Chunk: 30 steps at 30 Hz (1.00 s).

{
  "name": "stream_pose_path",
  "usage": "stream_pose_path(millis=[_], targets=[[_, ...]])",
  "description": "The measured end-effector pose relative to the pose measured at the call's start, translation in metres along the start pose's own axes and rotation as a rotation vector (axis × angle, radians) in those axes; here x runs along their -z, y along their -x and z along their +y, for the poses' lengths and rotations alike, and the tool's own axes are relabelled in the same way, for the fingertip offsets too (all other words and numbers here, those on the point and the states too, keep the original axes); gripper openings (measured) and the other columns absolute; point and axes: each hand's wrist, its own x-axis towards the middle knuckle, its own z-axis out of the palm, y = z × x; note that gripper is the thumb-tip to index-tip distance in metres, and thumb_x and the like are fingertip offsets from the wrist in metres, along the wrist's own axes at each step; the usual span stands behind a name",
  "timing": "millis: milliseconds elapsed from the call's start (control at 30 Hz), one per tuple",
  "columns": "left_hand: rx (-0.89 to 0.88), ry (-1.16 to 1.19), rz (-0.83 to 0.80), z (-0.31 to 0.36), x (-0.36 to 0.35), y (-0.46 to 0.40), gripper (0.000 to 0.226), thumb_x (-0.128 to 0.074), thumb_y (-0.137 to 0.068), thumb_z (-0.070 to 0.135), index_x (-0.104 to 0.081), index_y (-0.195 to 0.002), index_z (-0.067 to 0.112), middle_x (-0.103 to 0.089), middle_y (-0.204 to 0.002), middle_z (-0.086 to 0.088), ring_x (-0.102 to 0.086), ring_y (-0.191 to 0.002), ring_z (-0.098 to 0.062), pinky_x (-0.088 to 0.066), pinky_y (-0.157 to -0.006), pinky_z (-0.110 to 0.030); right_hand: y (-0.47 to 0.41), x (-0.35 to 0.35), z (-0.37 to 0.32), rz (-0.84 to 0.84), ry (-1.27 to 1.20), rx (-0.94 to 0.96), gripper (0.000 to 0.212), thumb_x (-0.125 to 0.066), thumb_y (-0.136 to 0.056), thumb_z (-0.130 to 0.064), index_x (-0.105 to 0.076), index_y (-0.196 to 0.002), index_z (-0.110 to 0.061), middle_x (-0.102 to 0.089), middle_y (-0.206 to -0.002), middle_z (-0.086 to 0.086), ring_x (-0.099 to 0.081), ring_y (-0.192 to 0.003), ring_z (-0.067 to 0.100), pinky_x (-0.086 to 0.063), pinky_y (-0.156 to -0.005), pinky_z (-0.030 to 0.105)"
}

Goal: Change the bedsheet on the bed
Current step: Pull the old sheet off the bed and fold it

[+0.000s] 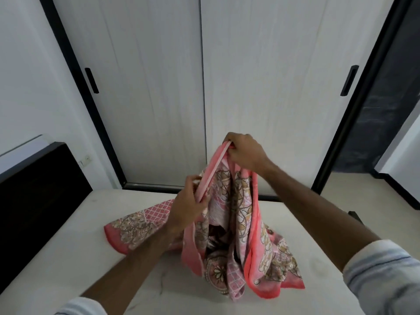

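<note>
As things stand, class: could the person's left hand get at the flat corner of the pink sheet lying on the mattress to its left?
Probably yes, but not freely: the left hand grips the sheet's pink border. The flat corner lies bare on the mattress just below it, nothing between, so it must let go first.

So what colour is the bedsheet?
The bedsheet is pink with a beige flower pattern, seen in the head view.

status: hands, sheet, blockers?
Left hand and right hand both grip pink bedsheet, bunched, lifted above bare mattress. Nothing in the way.
</note>
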Motion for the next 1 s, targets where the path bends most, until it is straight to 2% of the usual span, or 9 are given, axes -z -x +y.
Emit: stream_pose_path(millis=[167, 300, 400, 567, 633, 733, 867, 933, 1000], targets=[[0.102, -0.061, -0.028, -0.043, -0.013, 0.023, 0.074, -0.081, -0.080, 0.011, -0.043, -0.143, 0.016, -0.066, -0.119, 0.004, -0.070, -0.098, -0.015, -0.060, -0.082, -0.030, -0.021, 0.041, 0.009, 0.135, -0.093, -0.018, 0.024, -0.047, -0.078, -0.014, -0.065, -0.092, -0.020, -0.069, -0.088, 0.003, -0.063, -0.082, 0.025, -0.046, -0.069, 0.031], [0.177, -0.099, -0.040, -0.068, -0.012, 0.030, 0.054, -0.075, -0.082, 0.006, -0.058, -0.133, 0.013, -0.071, -0.099, 0.006, -0.070, -0.085, -0.009, -0.056, -0.071, -0.023, -0.036, 0.074, 0.019, 0.234, -0.121, -0.071, 0.022, -0.050, -0.084, -0.005, -0.068, -0.095, -0.009, -0.066, -0.087, 0.002, -0.059, -0.081, 0.020, -0.041, -0.068, 0.026], [0.268, 0.071, -0.024, -0.068, -0.007, 0.034, 0.039, -0.070, -0.088, -0.001, -0.064, -0.122, 0.014, -0.071, -0.089, 0.010, -0.070, -0.073, 0.000, -0.055, -0.065, -0.017, -0.042, 0.087, 0.033, 0.291, -0.163, -0.127, 0.023, -0.050, -0.083, -0.003, -0.070, -0.096, -0.006, -0.066, -0.087, 0.004, -0.061, -0.083, 0.022, -0.043, -0.071, 0.027], [0.401, 0.543, -0.100, -0.070, 0.011, 0.030, 0.026, -0.063, -0.093, -0.004, -0.069, -0.111, 0.014, -0.076, -0.102, -0.009, -0.069, -0.098, -0.034, -0.058, -0.083, -0.039, -0.054, 0.086, 0.068, 0.291, -0.093, -0.231, 0.028, -0.050, -0.083, -0.005, -0.069, -0.104, -0.007, -0.071, -0.100, 0.014, -0.065, -0.096, 0.033, -0.053, -0.082, 0.040], [0.380, 0.617, -0.143, -0.063, 0.017, 0.025, 0.030, -0.072, -0.088, 0.004, -0.070, -0.117, 0.011, -0.073, -0.113, -0.019, -0.067, -0.105, -0.041, -0.052, -0.096, -0.051, -0.051, 0.077, 0.086, 0.170, 0.031, -0.330, 0.041, -0.050, -0.084, -0.010, -0.061, -0.124, -0.015, -0.069, -0.112, 0.017, -0.064, -0.105, 0.036, -0.053, -0.088, 0.041], [0.350, 0.620, -0.161, -0.044, 0.023, 0.012, 0.030, -0.071, -0.087, -0.002, -0.067, -0.116, 0.008, -0.075, -0.106, -0.016, -0.070, -0.096, -0.032, -0.055, -0.091, -0.044, -0.029, 0.044, 0.091, -0.168, 0.189, -0.382, 0.064, -0.057, -0.090, -0.017, -0.035, -0.150, -0.017, -0.066, -0.119, 0.024, -0.066, -0.104, 0.039, -0.055, -0.089, 0.045], [0.363, 0.618, -0.083, -0.019, 0.030, -0.009, 0.033, -0.067, -0.089, -0.009, -0.062, -0.114, 0.012, -0.075, -0.089, -0.008, -0.072, -0.073, -0.019, -0.059, -0.065, -0.027, 0.035, -0.006, 0.048, -0.445, -0.019, -0.173, 0.062, -0.060, -0.096, -0.022, -0.032, -0.151, -0.027, -0.072, -0.085, 0.000, -0.070, -0.064, 0.013, -0.057, -0.060, 0.026], [0.367, 0.639, -0.087, -0.011, 0.033, -0.014, 0.039, -0.068, -0.089, -0.008, -0.058, -0.122, 0.009, -0.075, -0.085, -0.010, -0.071, -0.066, -0.018, -0.058, -0.059, -0.027, 0.058, -0.024, 0.027, -0.520, -0.126, -0.053, 0.064, -0.062, -0.096, -0.016, -0.032, -0.151, -0.031, -0.069, -0.080, -0.005, -0.067, -0.059, 0.002, -0.052, -0.056, 0.016], [0.328, 0.618, -0.213, 0.002, 0.034, -0.016, 0.042, -0.069, -0.089, -0.004, -0.053, -0.125, 0.010, -0.076, -0.088, -0.014, -0.071, -0.067, -0.021, -0.059, -0.061, -0.029, 0.067, -0.042, 0.012, -0.530, -0.186, 0.027, 0.065, -0.066, -0.095, -0.017, -0.035, -0.149, -0.032, -0.069, -0.083, -0.009, -0.064, -0.059, -0.006, -0.048, -0.058, 0.012]])
